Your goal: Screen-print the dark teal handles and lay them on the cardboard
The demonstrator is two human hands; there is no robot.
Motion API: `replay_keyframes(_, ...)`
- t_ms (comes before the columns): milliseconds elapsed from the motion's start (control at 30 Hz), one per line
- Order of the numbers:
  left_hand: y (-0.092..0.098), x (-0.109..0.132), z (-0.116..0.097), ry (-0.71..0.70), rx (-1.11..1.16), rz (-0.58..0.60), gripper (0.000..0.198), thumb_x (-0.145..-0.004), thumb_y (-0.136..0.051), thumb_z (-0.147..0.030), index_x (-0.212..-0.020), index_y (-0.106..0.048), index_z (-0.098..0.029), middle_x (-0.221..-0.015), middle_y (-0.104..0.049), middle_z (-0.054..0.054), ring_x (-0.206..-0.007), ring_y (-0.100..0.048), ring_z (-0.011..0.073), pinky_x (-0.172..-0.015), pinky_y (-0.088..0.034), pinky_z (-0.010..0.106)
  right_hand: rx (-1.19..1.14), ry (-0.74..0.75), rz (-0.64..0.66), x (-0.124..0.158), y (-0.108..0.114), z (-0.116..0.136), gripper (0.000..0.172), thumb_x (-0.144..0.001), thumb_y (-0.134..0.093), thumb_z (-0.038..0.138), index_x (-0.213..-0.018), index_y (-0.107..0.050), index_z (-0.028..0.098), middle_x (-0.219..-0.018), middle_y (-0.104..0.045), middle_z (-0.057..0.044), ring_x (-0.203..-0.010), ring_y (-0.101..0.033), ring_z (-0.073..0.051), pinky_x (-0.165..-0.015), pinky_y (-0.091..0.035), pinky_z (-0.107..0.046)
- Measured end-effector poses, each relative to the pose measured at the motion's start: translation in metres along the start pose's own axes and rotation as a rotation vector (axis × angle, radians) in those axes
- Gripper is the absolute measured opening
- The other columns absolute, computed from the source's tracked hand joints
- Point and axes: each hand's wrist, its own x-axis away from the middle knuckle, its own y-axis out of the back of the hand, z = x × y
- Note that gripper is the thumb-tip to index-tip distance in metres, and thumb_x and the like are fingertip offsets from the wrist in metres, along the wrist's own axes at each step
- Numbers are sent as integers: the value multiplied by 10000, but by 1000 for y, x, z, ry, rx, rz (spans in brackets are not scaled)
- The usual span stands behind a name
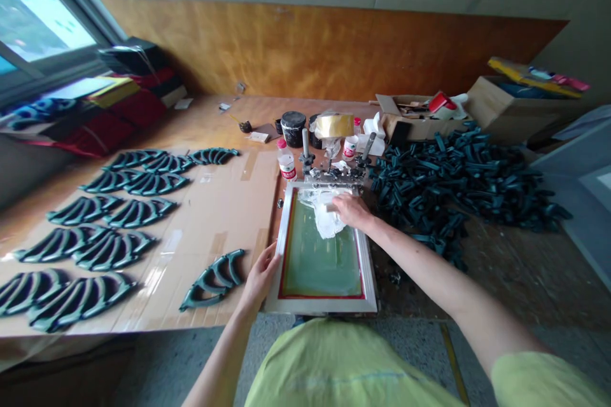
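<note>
Teal-dark plastic at far left: curved ribbed mouldings [95, 229] in paired rows on a cardboard sheet [224, 203]. One stray moulding [214, 280] apart from the rows, just beside the left hand [260, 276]. Left hand: closes on the left rail of the screen frame [324, 304], thumb against the rail, fingers curled at its outer edge. Screen frame: sits at the bench's near edge, green mesh [319, 261] bordered in red, far end at a metal hinge clamp [329, 173]. Right hand [351, 211]: bears down on a crumpled white cloth [324, 219] at the far end of the mesh, fingers drawn together and bunching the fabric. Behind the clamp: small bottles [287, 164] and a black jar [293, 127]. Far right: loose heap of dark parts [458, 178] on the bench.
</note>
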Motion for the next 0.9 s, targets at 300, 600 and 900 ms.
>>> replay_keyframes(300, -3, 2, 3, -25, 14, -13, 713, -733, -671, -585, -1280, -559, -143, -850, -725, 45, -698, -671, 178, -598, -513, 242, -104, 172, -12, 28, 4, -5, 133, -786, -594, 87, -818, -660, 198, -836, -671, -37, -827, -592, -181, -713, -435, -265)
replay_keyframes(600, -3, 10, -13, -7, 14, -20, 745, -712, -690, -588, -1304, -546, -160, -885, -741, 71, -747, -694, 215, -625, -539, 277, -125, 245, -168, 53, -20, 8, 238, -860, -531, 99, -1025, -679, 188, -956, -694, -76, -941, -603, -201, -832, -483, -312)
replay_keyframes(900, 7, 24, -66, -23, 106, 38, 745, -720, -679, -620, -1329, -564, -208, -915, -745, 55, -769, -697, 219, -638, -533, 278, -159, -214, -241, -34, 44, -27, 629, -821, -676, 289, -1411, -461, 311, -1155, -691, -28, -969, -644, -220, -828, -490, -318)
